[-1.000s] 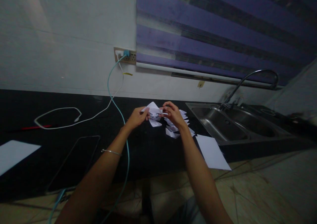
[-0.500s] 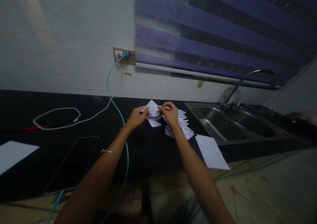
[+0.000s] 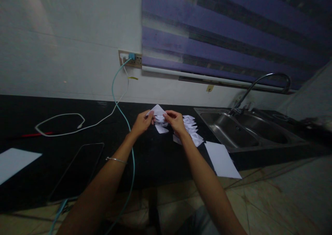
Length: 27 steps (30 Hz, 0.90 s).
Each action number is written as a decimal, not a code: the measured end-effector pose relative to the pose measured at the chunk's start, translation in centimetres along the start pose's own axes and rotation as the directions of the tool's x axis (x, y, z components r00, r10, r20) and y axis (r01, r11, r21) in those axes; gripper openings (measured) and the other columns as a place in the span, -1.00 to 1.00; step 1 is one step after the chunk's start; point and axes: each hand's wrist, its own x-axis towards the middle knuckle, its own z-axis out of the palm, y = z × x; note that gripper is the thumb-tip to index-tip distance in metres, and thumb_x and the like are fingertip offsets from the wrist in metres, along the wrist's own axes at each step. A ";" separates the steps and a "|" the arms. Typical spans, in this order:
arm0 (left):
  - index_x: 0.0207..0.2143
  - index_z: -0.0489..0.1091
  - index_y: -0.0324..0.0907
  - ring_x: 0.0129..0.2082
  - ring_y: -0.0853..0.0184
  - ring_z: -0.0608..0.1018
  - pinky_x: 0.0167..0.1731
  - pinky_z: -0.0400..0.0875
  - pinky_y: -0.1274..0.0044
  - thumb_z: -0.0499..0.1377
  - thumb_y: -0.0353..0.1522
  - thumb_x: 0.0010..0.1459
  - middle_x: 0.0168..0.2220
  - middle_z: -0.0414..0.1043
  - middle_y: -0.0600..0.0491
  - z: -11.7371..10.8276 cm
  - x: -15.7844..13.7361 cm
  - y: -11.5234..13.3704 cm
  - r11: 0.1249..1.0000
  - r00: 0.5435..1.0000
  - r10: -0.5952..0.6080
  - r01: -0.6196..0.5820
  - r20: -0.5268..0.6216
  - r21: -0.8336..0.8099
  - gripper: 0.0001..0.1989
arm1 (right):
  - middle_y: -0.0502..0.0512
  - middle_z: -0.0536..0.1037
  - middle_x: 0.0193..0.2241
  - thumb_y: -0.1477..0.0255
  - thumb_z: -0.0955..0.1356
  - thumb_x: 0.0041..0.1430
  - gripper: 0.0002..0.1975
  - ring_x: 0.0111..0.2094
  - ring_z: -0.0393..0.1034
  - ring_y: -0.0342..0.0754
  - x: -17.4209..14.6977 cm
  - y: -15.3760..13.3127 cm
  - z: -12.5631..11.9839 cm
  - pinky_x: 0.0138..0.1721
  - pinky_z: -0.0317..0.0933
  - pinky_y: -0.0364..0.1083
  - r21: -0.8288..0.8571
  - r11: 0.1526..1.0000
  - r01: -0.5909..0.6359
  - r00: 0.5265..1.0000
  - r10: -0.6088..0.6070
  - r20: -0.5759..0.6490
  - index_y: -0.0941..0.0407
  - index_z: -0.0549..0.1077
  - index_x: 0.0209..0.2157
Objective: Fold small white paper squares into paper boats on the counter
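The sink point(image 3: 261, 145) has two bowls, a left one point(image 3: 230, 131) and a right one point(image 3: 266, 127). They are dark inside, so it is hard to see what may be in them. To the left of the sink, the person holds a folded white paper point(image 3: 157, 109) over the black counter point(image 3: 155, 159). The left hand point(image 3: 141, 123) pinches one side of it, thumb on top. The right hand point(image 3: 176, 121) pinches the other side, with its fingers closed on the edge. One corner of the paper points away from the person, toward the wall point(image 3: 90, 79). The hands cover its sides, so nobody can tell which way is longest. Just left of the sink is a pile of folded papers point(image 3: 194, 135), partly hidden by the right arm. Far left of the sink, a white sheet point(image 3: 18, 162) is cut off by the edge.
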 end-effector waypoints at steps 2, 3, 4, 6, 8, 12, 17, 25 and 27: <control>-0.47 0.38 -0.21 -0.55 0.38 0.46 -0.51 0.34 0.58 0.00 -0.08 0.29 -0.55 0.41 0.07 0.0 0.0 -0.3 1.000 1.000 -0.015 0.015 0.018 0.014 -0.55 | 0.05 0.59 -0.41 0.24 0.50 -0.05 -0.70 -0.48 0.43 -0.13 0.1 0.3 -0.2 -0.41 0.34 -0.13 -0.014 1.000 -0.018 0.999 0.018 0.030 0.13 0.58 -0.30; -0.46 0.39 -0.21 -0.53 0.37 0.47 -0.48 0.36 0.57 0.00 -0.08 0.29 -0.53 0.43 0.06 0.0 0.0 -0.5 0.999 0.999 -0.022 0.021 0.030 0.036 -0.55 | 0.04 0.58 -0.42 0.23 0.50 -0.05 -0.70 -0.50 0.42 -0.14 0.2 0.4 -0.4 -0.42 0.34 -0.13 -0.025 0.999 -0.024 0.999 0.025 0.040 0.13 0.58 -0.31; -0.42 0.40 -0.21 -0.49 0.35 0.49 -0.44 0.38 0.55 0.00 -0.08 0.28 -0.49 0.45 0.05 0.0 0.0 -0.7 0.997 0.999 -0.026 0.024 0.034 0.070 -0.57 | 0.04 0.58 -0.44 0.23 0.50 -0.06 -0.71 -0.51 0.42 -0.14 0.3 0.5 -0.5 -0.43 0.33 -0.13 -0.038 0.999 -0.028 0.999 0.030 0.046 0.13 0.57 -0.33; -0.21 0.43 -0.20 -0.35 0.29 0.53 -0.33 0.42 0.50 0.07 -0.10 0.25 -0.32 0.51 0.00 0.0 0.0 -1.0 0.986 1.000 -0.014 0.016 -0.013 0.164 -0.65 | 0.04 0.56 -0.48 0.23 0.51 -0.08 -0.71 -0.51 0.41 -0.12 0.4 0.6 -0.9 -0.43 0.33 -0.12 -0.074 0.997 -0.029 0.999 0.031 0.030 0.15 0.57 -0.38; 0.09 0.30 -0.18 -0.16 0.21 0.52 -0.18 0.42 0.42 0.18 -0.17 0.18 -0.06 0.46 -0.10 0.0 0.0 -1.2 0.963 0.992 0.064 -0.033 -0.108 0.269 -0.53 | 0.05 0.56 -0.50 0.25 0.51 -0.10 -0.73 -0.50 0.41 -0.11 0.6 0.6 -1.3 -0.43 0.31 -0.12 -0.121 0.992 -0.025 1.000 0.025 -0.006 0.16 0.56 -0.42; 0.25 0.17 -0.11 0.12 0.07 0.34 0.08 0.28 0.26 0.28 -0.26 0.08 0.18 0.22 -0.17 -0.1 0.0 -1.2 0.872 0.962 0.272 -0.239 -0.017 0.427 -0.31 | 0.04 0.54 -0.53 0.30 0.50 -0.14 -0.78 -0.51 0.36 -0.12 0.7 0.2 -1.9 -0.46 0.23 -0.15 -0.190 0.981 -0.046 0.999 0.041 -0.030 0.17 0.57 -0.48; 0.20 0.26 -0.11 0.07 0.06 0.40 0.07 0.29 0.20 0.19 -0.21 0.18 0.08 0.37 -0.13 0.0 -0.1 -1.5 0.917 0.962 0.149 -0.221 0.230 0.332 -0.45 | 0.00 0.50 -0.57 0.33 0.49 -0.15 -0.81 -0.55 0.30 -0.16 0.3 -0.6 -1.9 -0.48 0.19 -0.16 -0.190 0.975 -0.116 0.992 0.123 0.026 0.17 0.56 -0.51; -0.07 0.32 -0.19 -0.15 0.24 0.53 -0.19 0.42 0.44 0.27 -0.17 0.09 -0.15 0.48 -0.07 1.5 -0.1 -2.0 0.978 0.972 -0.056 0.100 0.228 -0.185 -0.58 | 0.00 0.51 -0.45 0.21 0.48 -0.03 -0.73 -0.45 0.39 -0.15 -0.3 -1.9 -1.2 -0.38 0.32 -0.14 -0.065 0.994 -0.082 0.979 0.093 0.181 0.12 0.53 -0.38; -0.10 0.31 -0.20 -0.27 0.31 0.54 -0.31 0.40 0.52 0.24 -0.14 0.11 -0.23 0.49 -0.02 1.6 0.0 -2.0 0.950 0.964 -0.098 0.164 0.246 -0.267 -0.59 | 0.00 0.53 -0.42 0.22 0.50 -0.06 -0.70 -0.44 0.42 -0.14 -0.6 -2.1 -1.0 -0.37 0.35 -0.13 -0.074 0.994 -0.082 0.961 0.099 0.258 0.10 0.50 -0.33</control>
